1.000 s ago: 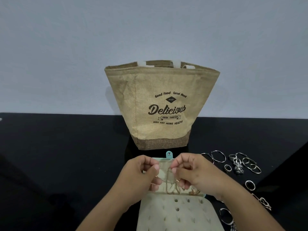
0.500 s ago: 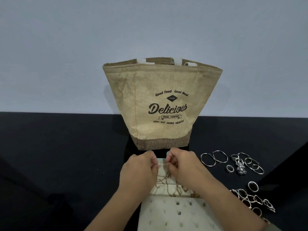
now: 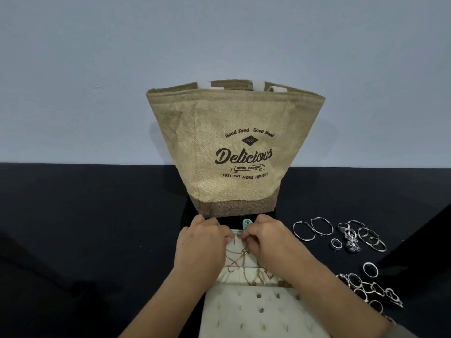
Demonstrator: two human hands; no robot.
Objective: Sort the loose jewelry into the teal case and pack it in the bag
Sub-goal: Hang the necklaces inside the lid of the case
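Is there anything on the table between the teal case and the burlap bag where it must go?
Nothing visible does. The burlap bag stands upright behind the teal case, only bare table between them. The left hand and right hand pinch a gold necklace at the case's far edge.

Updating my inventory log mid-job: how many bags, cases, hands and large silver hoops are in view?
Bag: 1
Teal case: 1
Hands: 2 (left hand, right hand, both pinching the gold chain)
Large silver hoops: 2
Total: 6
Smaller rings overlap too much to count.
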